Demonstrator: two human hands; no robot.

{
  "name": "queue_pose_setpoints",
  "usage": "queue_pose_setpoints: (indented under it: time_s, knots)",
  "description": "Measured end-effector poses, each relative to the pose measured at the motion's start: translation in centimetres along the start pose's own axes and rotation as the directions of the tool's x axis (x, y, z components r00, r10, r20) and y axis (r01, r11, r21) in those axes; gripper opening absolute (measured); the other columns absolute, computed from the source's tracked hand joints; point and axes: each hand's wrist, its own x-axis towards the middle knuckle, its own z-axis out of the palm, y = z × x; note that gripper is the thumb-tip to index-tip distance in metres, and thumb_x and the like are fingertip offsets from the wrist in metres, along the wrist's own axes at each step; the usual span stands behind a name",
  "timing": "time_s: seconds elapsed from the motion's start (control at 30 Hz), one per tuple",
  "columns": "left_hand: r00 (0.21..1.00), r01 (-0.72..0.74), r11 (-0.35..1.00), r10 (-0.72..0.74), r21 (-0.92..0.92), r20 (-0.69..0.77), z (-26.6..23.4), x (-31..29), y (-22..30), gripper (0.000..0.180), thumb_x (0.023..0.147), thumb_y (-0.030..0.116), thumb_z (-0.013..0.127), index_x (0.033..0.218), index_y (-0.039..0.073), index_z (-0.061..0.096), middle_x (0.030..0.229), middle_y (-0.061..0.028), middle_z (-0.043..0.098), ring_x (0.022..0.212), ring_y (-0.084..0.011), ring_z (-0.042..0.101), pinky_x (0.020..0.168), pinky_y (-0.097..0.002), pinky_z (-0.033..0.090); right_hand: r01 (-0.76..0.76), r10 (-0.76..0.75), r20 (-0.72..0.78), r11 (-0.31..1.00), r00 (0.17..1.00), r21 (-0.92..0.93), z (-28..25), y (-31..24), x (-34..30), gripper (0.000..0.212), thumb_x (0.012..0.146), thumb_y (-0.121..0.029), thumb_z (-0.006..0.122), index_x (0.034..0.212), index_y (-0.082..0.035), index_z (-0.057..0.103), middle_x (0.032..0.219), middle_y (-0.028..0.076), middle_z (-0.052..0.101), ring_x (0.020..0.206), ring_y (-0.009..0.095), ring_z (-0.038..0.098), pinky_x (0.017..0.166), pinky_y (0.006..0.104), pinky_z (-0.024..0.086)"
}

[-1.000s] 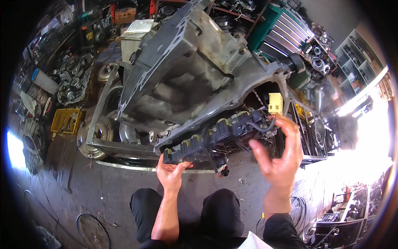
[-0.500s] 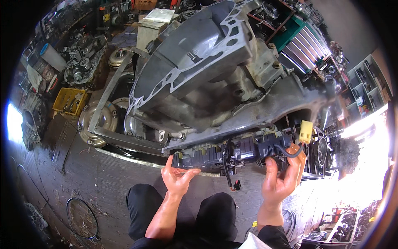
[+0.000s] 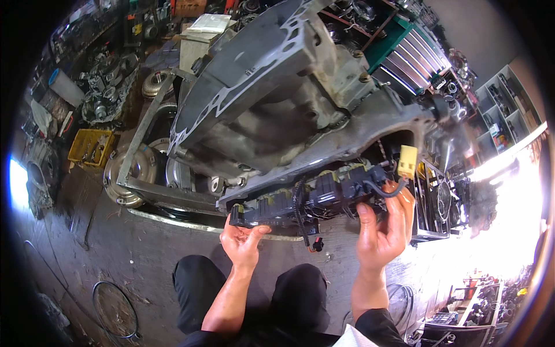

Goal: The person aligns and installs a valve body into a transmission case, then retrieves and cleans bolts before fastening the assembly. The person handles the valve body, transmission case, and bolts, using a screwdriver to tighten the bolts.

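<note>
A grey cast-metal transmission case [image 3: 260, 121] with a wide bell-shaped opening fills the middle. Against its lower edge is a long valve body [image 3: 277, 208] lined with black blocks, probably solenoids. My left hand [image 3: 241, 243] grips its left end from below, thumb on the near side. At the right end my right hand [image 3: 384, 228] has its thumb on the near side and its fingers curled round behind, partly hidden. A pale yellow connector [image 3: 407, 161] rises on a dark cable above my right fingers. A small black plug [image 3: 316, 245] dangles from a corrugated wire.
A metal frame [image 3: 130, 168] surrounds the case, with round torque converters [image 3: 124, 179] at left. Farther left is a yellow bin [image 3: 91, 148]. A green tool cabinet [image 3: 399, 49] stands behind right. A hose loop [image 3: 115, 309] lies on the floor.
The case and surroundings have shifted a little left and up in view. The valve body looks slightly more tilted, its right end higher. Both hands keep their hold on it.
</note>
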Motion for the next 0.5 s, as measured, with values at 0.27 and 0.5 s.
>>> queue_pose_setpoints:
  time_s: [0.27,0.5]
  knots:
    - [0.998,-0.028,0.999,0.030,-0.029,0.052,-0.7,0.3,-0.2,0.035,0.090,0.000,0.077,0.118,-0.010,0.059,0.094,-0.0190,0.074,0.079,-0.0270,0.076,0.073,-0.0422,0.067,-0.011,0.014,-0.078,0.999,0.997,0.040,0.9,0.4,-0.8,0.046,0.079,0.003,0.083,0.122,0.007,0.067,0.126,0.022,0.065,0.115,0.037,0.063,0.100,0.0436,0.051]
    - [0.995,-0.092,0.995,0.093,-0.027,0.029,-1.6,0.3,-2.3,0.048,0.095,0.027,0.079,0.118,-0.008,0.057,0.100,-0.0215,0.071,0.077,-0.0325,0.075,0.066,-0.0520,0.068,-0.188,0.222,-0.238,0.969,0.946,0.158,1.3,1.9,-2.9,0.076,0.075,-0.025,0.095,0.135,0.002,0.060,0.128,0.019,0.064,0.116,0.035,0.059,0.095,0.0435,0.049]
